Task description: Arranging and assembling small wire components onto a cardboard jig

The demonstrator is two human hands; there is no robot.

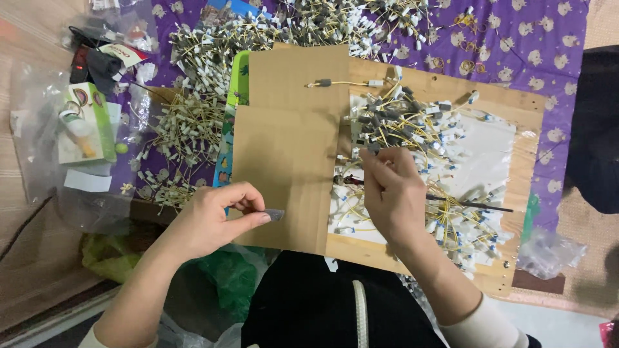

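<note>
A cardboard sheet [290, 154] lies on the left part of a wooden board [516, 109], with a heap of wired connectors [419, 135] to its right. More connectors [193, 129] lie left of the cardboard, and a small box [84, 122] further left.

cardboard sheet [290, 154]: matt | cloth [516, 38]: printed fabric | wires [412, 129]: plastic-coated

A purple patterned cloth [516, 38] carries a wooden board [516, 103] and heaped yellow-wired connectors [193, 122].
</note>
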